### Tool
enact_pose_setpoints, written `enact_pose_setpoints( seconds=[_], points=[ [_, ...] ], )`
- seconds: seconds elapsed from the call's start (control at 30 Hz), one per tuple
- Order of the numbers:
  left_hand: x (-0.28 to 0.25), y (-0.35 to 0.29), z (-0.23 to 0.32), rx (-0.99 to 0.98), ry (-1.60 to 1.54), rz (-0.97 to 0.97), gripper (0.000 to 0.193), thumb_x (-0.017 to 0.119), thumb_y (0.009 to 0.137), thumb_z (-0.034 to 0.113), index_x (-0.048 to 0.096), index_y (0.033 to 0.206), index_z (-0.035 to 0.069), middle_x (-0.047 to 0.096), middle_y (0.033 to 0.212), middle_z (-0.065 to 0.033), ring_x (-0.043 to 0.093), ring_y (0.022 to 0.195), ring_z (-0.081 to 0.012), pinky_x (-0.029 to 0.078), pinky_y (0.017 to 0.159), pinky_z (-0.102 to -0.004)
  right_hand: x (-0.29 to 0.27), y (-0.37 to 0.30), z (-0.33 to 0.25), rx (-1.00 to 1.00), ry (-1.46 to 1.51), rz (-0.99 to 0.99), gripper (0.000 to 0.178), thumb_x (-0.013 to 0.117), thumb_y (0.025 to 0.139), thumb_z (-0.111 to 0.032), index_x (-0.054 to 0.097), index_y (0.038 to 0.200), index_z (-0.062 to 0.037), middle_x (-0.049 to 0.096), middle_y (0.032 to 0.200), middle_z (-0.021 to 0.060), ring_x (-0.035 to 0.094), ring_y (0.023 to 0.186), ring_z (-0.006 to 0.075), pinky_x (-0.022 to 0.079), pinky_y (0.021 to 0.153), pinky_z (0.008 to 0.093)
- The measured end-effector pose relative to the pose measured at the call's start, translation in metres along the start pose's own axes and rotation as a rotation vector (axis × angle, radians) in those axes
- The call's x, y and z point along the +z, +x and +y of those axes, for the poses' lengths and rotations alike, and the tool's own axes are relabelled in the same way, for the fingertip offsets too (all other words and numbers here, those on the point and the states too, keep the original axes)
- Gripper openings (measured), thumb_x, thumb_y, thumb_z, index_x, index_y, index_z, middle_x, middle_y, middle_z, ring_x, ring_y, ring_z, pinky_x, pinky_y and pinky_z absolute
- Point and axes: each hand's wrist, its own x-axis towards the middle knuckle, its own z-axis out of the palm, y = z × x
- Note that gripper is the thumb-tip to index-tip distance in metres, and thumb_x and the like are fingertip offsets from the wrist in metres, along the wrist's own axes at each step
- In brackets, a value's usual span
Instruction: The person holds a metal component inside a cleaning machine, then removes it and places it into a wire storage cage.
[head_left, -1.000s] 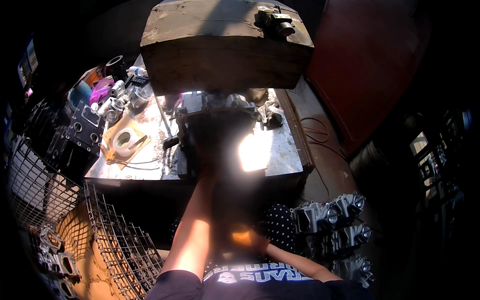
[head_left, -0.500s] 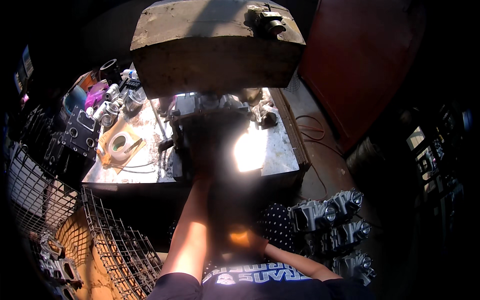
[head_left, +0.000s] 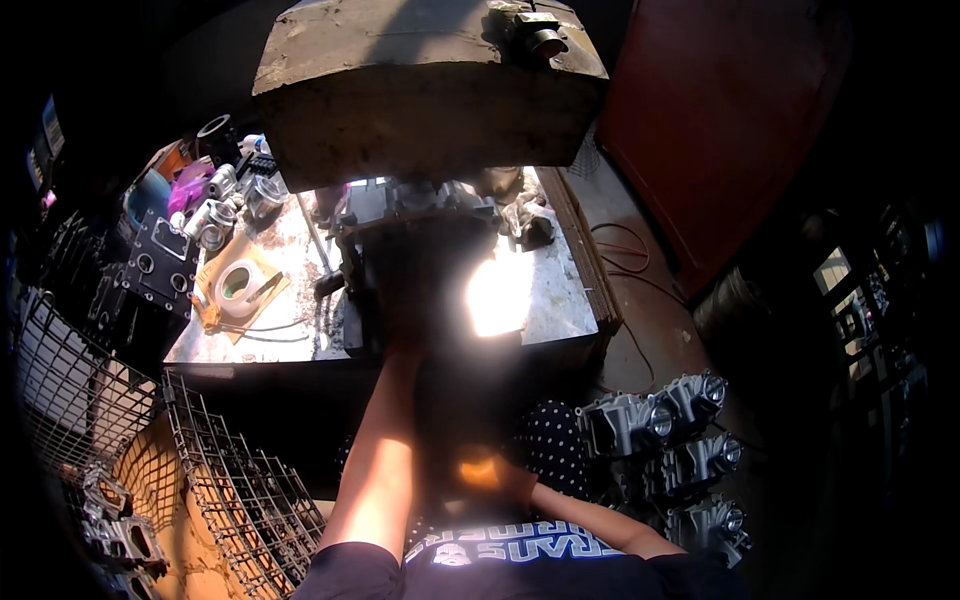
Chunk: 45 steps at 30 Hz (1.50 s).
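My left arm reaches forward to the bench, where my left hand (head_left: 402, 325) is lost in deep shadow below a grey metal casting (head_left: 370, 205). Close to my body, my right hand (head_left: 512, 484) is bent inward, with an orange patch of light beside it. A dark blurred smear covers the middle of the picture and hides the fingers of both hands. Whatever they hold or touch cannot be made out. The casting sits on the white, stained bench top (head_left: 555, 310), beneath the front of a large wooden box (head_left: 420, 120).
Left on the bench are a tape roll (head_left: 238, 287), a black plate with holes (head_left: 162, 265) and small metal parts. A wire basket (head_left: 235, 490) stands at lower left. Several silver castings (head_left: 655, 420) are stacked at right, near a red panel (head_left: 735, 130) and a hose (head_left: 640, 250).
The view has shifted slightly, so the wooden box sits a little higher and farther left. Both arms keep nearly the same pose.
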Motion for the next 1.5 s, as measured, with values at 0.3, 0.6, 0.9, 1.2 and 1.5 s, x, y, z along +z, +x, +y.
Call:
enact_pose_setpoints(
  seconds=[0.3, 0.6, 0.9, 1.2, 1.5],
  points=[
    [0.013, -0.004, -0.005, -0.017, -0.031, -0.004, 0.049, 0.043, 0.087, 0.022, 0.039, 0.135, 0.01, 0.033, 0.141, -0.0165, 0.027, 0.133, -0.0311, 0.014, 0.112, -0.0474, -0.001, -0.002, 0.001, -0.062, -0.004, -0.07, 0.043, 0.061, 0.087, -0.027, 0.052, 0.118, 0.0019, 0.06, 0.112, 0.0149, 0.058, 0.102, 0.0233, 0.045, 0.09, 0.032],
    [-0.005, 0.003, 0.002, 0.008, 0.082, -0.075, 0.055, 0.043, 0.089, 0.028, 0.031, 0.14, 0.012, 0.026, 0.145, -0.0149, 0.022, 0.136, -0.0298, 0.01, 0.112, -0.0468, -0.003, -0.006, -0.001, -0.083, -0.12, -0.029, 0.043, 0.06, 0.087, -0.028, 0.053, 0.118, 0.001, 0.061, 0.11, 0.0165, 0.059, 0.101, 0.0242, 0.046, 0.087, 0.0316],
    [0.025, -0.007, -0.008, -0.014, 0.083, -0.072, 0.058, 0.044, 0.089, 0.036, 0.032, 0.14, 0.012, 0.032, 0.142, -0.014, 0.026, 0.134, -0.0283, 0.011, 0.112, -0.0479, 0.0, 0.001, 0.038, -0.156, -0.023, -0.103, 0.044, 0.063, 0.085, -0.025, 0.053, 0.118, 0.0016, 0.06, 0.112, 0.0165, 0.058, 0.102, 0.0245, 0.045, 0.089, 0.0319],
    [0.028, -0.007, -0.008, -0.072, -0.025, -0.036, 0.054, 0.043, 0.089, 0.031, 0.034, 0.139, 0.01, 0.033, 0.141, -0.0152, 0.026, 0.134, -0.0314, 0.014, 0.111, -0.0485, 0.0, -0.001, 0.022, -0.155, -0.064, -0.082, 0.041, 0.063, 0.085, -0.023, 0.053, 0.117, 0.001, 0.06, 0.112, 0.0151, 0.058, 0.103, 0.0243, 0.044, 0.091, 0.0317],
    [0.013, -0.005, -0.003, -0.024, 0.088, -0.109, 0.059, 0.043, 0.09, 0.037, 0.028, 0.141, 0.012, 0.028, 0.144, -0.0127, 0.023, 0.136, -0.0256, 0.01, 0.113, -0.0448, 0.004, 0.004, 0.047, -0.156, 0.001, -0.073, 0.042, 0.061, 0.086, -0.026, 0.053, 0.119, -0.0002, 0.06, 0.112, 0.0144, 0.059, 0.101, 0.0231, 0.045, 0.089, 0.0308]
  ],
)
